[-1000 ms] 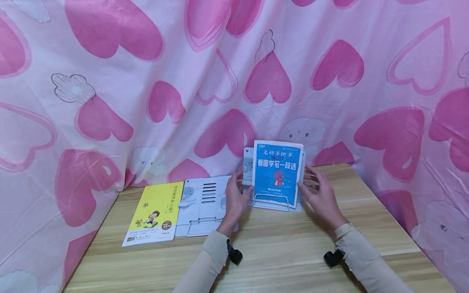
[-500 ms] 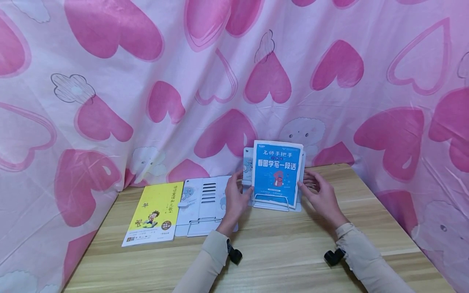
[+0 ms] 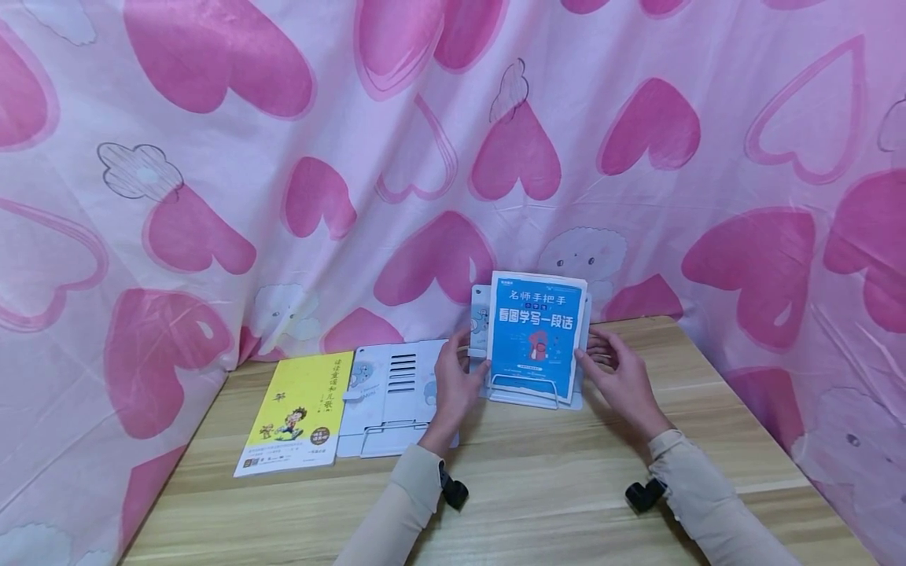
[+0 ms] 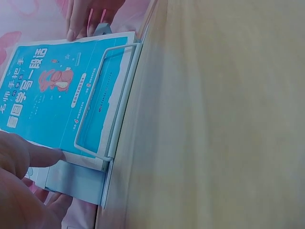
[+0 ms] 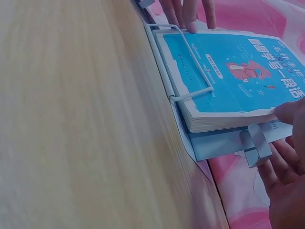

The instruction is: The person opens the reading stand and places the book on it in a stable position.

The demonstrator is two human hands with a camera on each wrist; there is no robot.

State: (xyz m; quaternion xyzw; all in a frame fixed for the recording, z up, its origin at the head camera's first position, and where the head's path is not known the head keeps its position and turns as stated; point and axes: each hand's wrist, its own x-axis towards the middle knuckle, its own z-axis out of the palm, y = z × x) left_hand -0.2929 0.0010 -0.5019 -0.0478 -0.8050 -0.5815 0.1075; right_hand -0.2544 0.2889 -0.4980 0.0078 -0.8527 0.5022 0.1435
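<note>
A blue-covered book (image 3: pixel 534 330) leans upright on a pale book stand (image 3: pixel 479 314), behind the stand's white wire page holder (image 3: pixel 524 389). My left hand (image 3: pixel 456 377) holds its left side, and my right hand (image 3: pixel 623 377) holds the opposite side. In the left wrist view the left thumb (image 4: pixel 45 156) lies at the book's edge, with fingers reaching behind the stand's plate. The right wrist view has the right thumb (image 5: pixel 286 112) at the page edge. Below it, the right fingers (image 5: pixel 281 164) curve behind the plate near a grey side clip (image 5: pixel 258 145).
Left of the hands, a second pale stand (image 3: pixel 375 424) with slots lies low on the wooden table (image 3: pixel 552 487). A yellow book (image 3: pixel 297 393) lies beside it, close against its left edge. A pink heart-patterned curtain (image 3: pixel 425 157) hangs behind and around the table.
</note>
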